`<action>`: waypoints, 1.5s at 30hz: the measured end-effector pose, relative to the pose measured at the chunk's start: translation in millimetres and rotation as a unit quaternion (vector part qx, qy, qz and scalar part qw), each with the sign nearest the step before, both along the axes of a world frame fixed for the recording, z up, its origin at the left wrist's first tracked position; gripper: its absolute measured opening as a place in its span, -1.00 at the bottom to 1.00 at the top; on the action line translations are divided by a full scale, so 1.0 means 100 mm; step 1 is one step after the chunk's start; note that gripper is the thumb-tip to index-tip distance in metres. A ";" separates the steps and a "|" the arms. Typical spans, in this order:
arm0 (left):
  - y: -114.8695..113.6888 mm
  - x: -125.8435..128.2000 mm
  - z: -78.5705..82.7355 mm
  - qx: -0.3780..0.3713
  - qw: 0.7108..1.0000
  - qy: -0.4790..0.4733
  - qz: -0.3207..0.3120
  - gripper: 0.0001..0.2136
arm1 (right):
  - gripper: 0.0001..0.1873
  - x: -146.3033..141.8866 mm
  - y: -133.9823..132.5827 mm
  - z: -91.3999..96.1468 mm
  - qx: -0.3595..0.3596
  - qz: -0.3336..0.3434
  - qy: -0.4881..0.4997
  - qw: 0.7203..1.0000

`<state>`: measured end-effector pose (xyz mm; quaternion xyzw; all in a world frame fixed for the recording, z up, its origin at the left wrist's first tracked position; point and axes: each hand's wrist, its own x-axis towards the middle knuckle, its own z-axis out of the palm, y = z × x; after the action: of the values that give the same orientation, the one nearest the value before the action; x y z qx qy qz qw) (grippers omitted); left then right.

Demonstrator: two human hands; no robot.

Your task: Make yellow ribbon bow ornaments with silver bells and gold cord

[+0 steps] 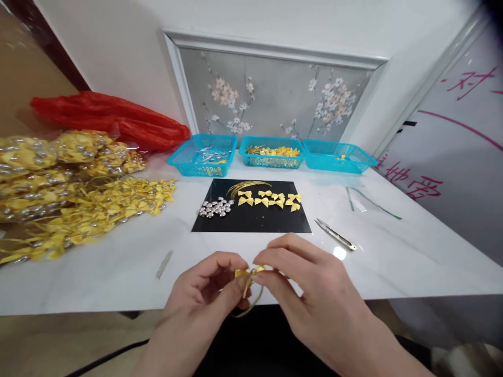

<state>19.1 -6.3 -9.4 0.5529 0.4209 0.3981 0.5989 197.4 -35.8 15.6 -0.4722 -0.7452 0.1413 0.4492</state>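
Note:
Between my fingertips, just over the table's front edge, is a yellow ribbon bow with a thin gold cord looping down from it. My left hand pinches the bow's left side, and my right hand pinches its right side. Fingers cover most of the bow's middle. Beyond them lies a black mat bearing silver beads at its left, several yellow bows at its right and a bundle of gold cords along its back.
Thread snips lie right of the mat. Three blue baskets stand along the back: a left basket, a middle basket and a right basket. Finished-looking yellow bow strings and a red bag fill the left side.

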 end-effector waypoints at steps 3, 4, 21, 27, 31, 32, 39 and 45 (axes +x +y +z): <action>0.00 0.00 0.00 -0.007 1.000 0.004 -0.018 -0.88 | -0.77 -0.06 0.07 0.06 -0.017 0.031 -0.070 0.997; -0.01 -0.01 0.00 -0.009 1.000 0.004 -0.018 -0.88 | -0.75 -0.06 0.08 0.06 -0.023 0.040 -0.090 0.995; -0.04 0.02 0.08 0.025 0.999 0.044 0.009 -0.92 | -0.73 -0.10 0.10 0.07 -0.010 0.063 -0.186 0.980; -0.06 0.03 0.10 0.017 1.000 0.013 -0.008 -0.92 | -0.72 -0.12 0.22 0.19 -0.003 0.106 -0.091 0.990; -0.11 0.07 0.13 -0.001 1.000 -0.009 0.027 -0.92 | -0.76 -0.15 0.36 0.30 -0.068 0.128 -0.013 0.989; -0.12 0.07 0.13 -0.004 0.999 -0.006 0.035 -0.92 | -0.77 -0.16 0.39 0.31 -0.080 0.133 0.001 0.988; -0.12 0.03 0.15 -0.013 0.999 -0.015 0.032 -0.86 | -0.79 -0.25 0.52 0.32 -0.168 0.172 0.065 0.968; -0.09 -0.01 0.12 -0.014 0.999 -0.027 0.023 -0.87 | -0.81 -0.26 0.52 0.32 -0.171 0.186 0.043 0.967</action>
<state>18.3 -15.5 2.9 0.5238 0.4230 0.4201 0.6085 171.9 16.7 47.6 -0.3886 -0.7646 0.3676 0.3595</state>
